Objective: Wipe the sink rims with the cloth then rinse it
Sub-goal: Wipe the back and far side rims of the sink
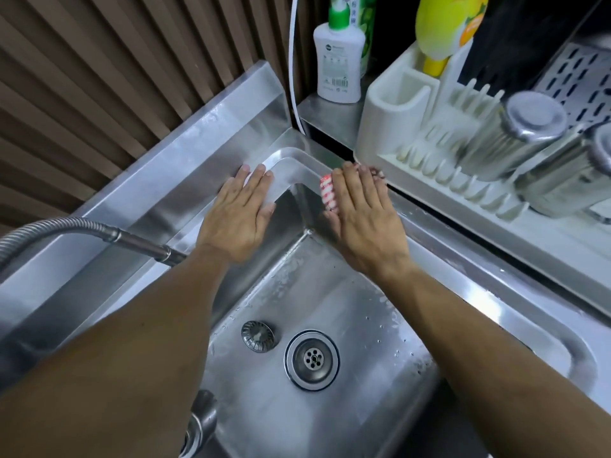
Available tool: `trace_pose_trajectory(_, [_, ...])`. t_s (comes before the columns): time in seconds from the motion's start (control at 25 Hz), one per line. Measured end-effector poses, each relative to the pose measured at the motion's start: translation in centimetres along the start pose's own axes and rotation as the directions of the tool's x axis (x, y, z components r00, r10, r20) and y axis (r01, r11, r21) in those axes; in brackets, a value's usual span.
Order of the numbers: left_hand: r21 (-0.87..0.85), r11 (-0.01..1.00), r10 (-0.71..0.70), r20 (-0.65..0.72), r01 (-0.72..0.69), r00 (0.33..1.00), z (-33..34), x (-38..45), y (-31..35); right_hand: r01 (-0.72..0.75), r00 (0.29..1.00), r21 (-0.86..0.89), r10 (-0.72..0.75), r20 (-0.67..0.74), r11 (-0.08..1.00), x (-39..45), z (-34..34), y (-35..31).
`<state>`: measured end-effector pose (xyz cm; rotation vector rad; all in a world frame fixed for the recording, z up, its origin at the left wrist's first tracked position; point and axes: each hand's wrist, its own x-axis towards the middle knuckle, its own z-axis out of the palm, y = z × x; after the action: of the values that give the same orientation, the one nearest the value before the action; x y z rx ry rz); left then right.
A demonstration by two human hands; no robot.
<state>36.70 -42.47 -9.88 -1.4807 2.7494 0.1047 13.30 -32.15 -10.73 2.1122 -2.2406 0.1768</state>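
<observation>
A stainless steel sink [297, 153] fills the view, its far corner between my hands. My left hand [239, 213] lies flat on the far-left rim, fingers apart, holding nothing. My right hand [363, 219] presses a red-and-white striped cloth [328, 191] flat onto the right rim near that corner. Only the cloth's edges show beside my fingers and past my fingertips; the rest is hidden under the palm. The basin floor is wet with droplets.
A flexible metal faucet hose [99, 231] reaches in from the left. The drain [312, 358] and a loose strainer plug [258, 335] sit in the basin. A white dish rack [406, 104] with steel cups [515, 133] borders the right rim. Soap bottles [337, 61] stand behind.
</observation>
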Motion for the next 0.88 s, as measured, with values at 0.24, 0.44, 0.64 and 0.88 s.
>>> trace_pose_trajectory(0.24, [0.014,1.000,0.023,-0.042,-0.022,0.999,0.4,0.4,-0.3,0.026,0.999,-0.002,-0.026,0.035,1.000,5.2,-0.2,-2.6])
trace_pose_trajectory(0.44, [0.030,0.999,0.039,-0.071,-0.036,0.997,1.0,0.1,-0.2,-0.119,0.993,-0.012,0.119,-0.010,0.993,-3.8,-0.7,1.0])
trace_pose_trajectory(0.64, [0.043,0.997,0.065,-0.093,-0.062,0.994,0.8,0.3,-0.1,-0.189,0.982,-0.085,0.188,-0.016,0.978,-5.4,-1.2,1.4])
trace_pose_trajectory(0.88, [0.036,0.997,0.067,-0.126,-0.063,0.990,1.1,0.5,0.1,-0.021,0.999,-0.037,0.023,0.039,0.999,4.7,-0.6,-2.8])
